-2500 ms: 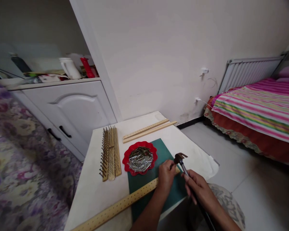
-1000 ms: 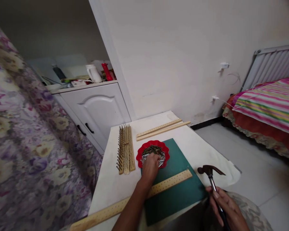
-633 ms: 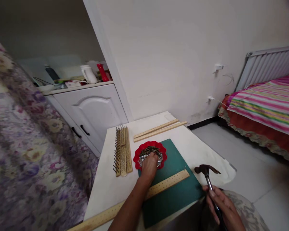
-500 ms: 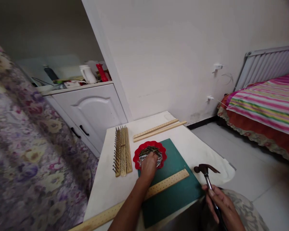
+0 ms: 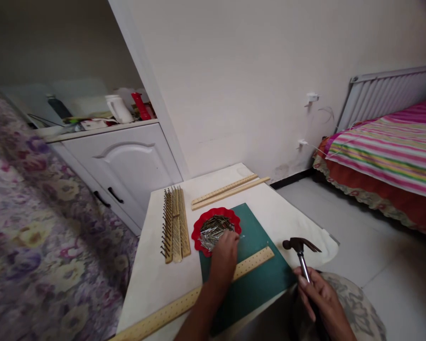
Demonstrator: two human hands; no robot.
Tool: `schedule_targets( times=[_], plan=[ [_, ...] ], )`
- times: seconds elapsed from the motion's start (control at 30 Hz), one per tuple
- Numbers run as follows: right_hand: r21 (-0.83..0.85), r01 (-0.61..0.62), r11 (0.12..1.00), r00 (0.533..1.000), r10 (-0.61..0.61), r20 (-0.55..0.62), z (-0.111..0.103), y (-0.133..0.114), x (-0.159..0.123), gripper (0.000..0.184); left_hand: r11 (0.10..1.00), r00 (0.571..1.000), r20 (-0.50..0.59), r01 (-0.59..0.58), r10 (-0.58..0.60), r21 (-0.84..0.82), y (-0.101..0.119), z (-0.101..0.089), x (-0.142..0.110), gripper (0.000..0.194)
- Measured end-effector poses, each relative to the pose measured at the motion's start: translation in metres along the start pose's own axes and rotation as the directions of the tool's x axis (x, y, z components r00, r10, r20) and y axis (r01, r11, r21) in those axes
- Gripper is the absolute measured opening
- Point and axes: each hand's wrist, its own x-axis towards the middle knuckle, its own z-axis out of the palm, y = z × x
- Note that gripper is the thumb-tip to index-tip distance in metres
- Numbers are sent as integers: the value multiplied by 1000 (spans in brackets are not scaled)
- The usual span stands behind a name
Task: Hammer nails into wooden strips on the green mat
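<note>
My left hand (image 5: 226, 250) is over the near right rim of a scalloped red bowl (image 5: 196, 232), fingers pinched. A small shiny tip beside the fingertips looks like a nail (image 5: 242, 236). Loose nails (image 5: 216, 225) fill the bowl, which overlaps a green mat (image 5: 250, 222). Below the hand, a long wooden strip with rows of holes (image 5: 253, 264) crosses the mat, partly hidden by my forearm. At the lower right, my right hand (image 5: 321, 296) is closed around the handle of a claw hammer (image 5: 301, 251), its head upward beyond the mat's right edge.
Wooden strips studded with upright nails (image 5: 175, 227) lie left of the bowl on the white table (image 5: 147, 284). Two more wooden strips (image 5: 227, 191) lie at the back. A white cabinet (image 5: 128, 166), flowered cloth (image 5: 57, 237) and a bed (image 5: 383, 156) stand around.
My left hand has come out of the nails toward the right rim of the bowl, with a small shiny tip now showing at its fingers. The right hand still holds the hammer. The view has shifted slightly.
</note>
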Motion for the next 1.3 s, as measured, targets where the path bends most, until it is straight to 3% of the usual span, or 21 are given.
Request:
schedule_targets(
  times=[0.1, 0.2, 0.37, 0.43, 0.47, 0.53, 0.63, 0.73, 0.83, 0.9, 0.93, 1.03, 1.13, 1.2, 1.3],
  plan=[
    [-39, 3, 999, 999, -5, -49, 2, 1, 1, 30, 966, 990, 130, -24, 59, -257, 37, 21, -24, 18],
    [-56, 18, 998, 996, -23, -88, 3, 1, 3, 30, 927, 970, 222, -10, 101, -376, 66, 39, -44, 17],
    [-30, 29, 999, 997, -31, -76, 4, -2, 3, 30, 890, 962, 266, 65, 65, -452, 79, 49, -50, 17],
    [-8, 31, 1000, 997, -31, -67, 3, -3, 2, 30, 831, 966, 258, 162, -23, -532, 79, 54, -50, 13],
    [7, 32, 999, 998, -31, -63, 3, -3, 3, 30, 765, 959, 268, 239, -91, -598, 80, 57, -50, 10],
    [32, 33, 999, 998, -32, -59, 1, -3, 3, 30, 546, 916, 338, 401, -218, -736, 80, 66, -51, 3],
    [51, 34, 998, 998, -31, -52, 0, -3, 5, 31, 220, 852, 429, 499, -301, -838, 82, 81, -52, 14],
    [58, 32, 998, 999, -30, -43, 1, -3, 5, 33, 78, 832, 422, 478, -360, -875, 84, 91, -54, 20],
    [61, 34, 998, 998, -31, -49, 4, -6, 4, 34, -1, 815, 445, 478, -371, -878, 84, 94, -55, 21],
    [56, 34, 998, 998, -30, -60, 5, -7, 4, 33, 29, 816, 452, 494, -360, -869, 82, 90, -52, 22],
    [52, 33, 998, 997, -29, -67, 6, -8, 4, 33, 89, 825, 430, 491, -365, -866, 80, 87, -49, 21],
    [40, 27, 999, 996, -24, -87, 5, -8, 4, 29, 418, 892, 224, 389, -392, -821, 70, 71, -35, 16],
    [35, 22, 999, 995, -19, -94, 5, -8, 4, 27, 698, 949, 13, 241, -315, -674, 59, 61, -18, 13],
    [32, 19, 999, 995, -16, -94, 5, -9, 3, 27, 788, 966, -28, 191, -255, -586, 54, 60, -10, 13],
    [30, 17, 999, 996, -14, -90, 6, -10, 3, 28, 850, 976, -34, 170, -215, -498, 49, 65, -4, 14]
  ],
)
